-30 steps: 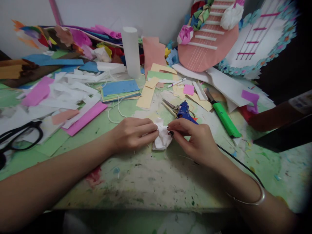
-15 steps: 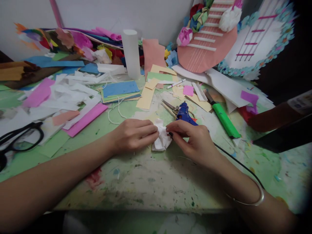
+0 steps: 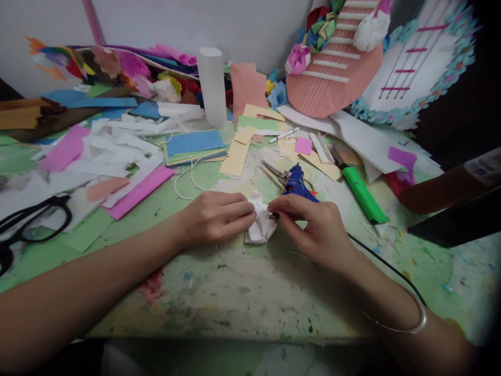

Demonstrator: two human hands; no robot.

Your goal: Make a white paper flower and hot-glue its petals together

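A crumpled piece of white paper (image 3: 260, 225) is held low over the paint-stained table (image 3: 242, 297), between my two hands. My left hand (image 3: 217, 216) grips its left side, fingers pressed together; the thumb is mostly hidden. On the right side, my right hand (image 3: 313, 224) pinches the paper's edge between thumb and index finger. Just beyond my right hand lies a blue glue gun (image 3: 296, 184), its lower part covered by that hand. Scissors (image 3: 274, 171) rest beside the glue gun, blades pointing to the far left.
Black glasses (image 3: 39, 219) and white paper strips (image 3: 117, 149) lie on the left. A stack of coloured paper (image 3: 195, 146) and a white cylinder (image 3: 212, 89) stand farther back. At right are a green cutter (image 3: 362, 193), a black cord (image 3: 385, 266) and a pink paper guitar (image 3: 332, 78).
Hardly anything differs. The whole view has shifted by a few pixels; both hands keep the same hold on the white paper.
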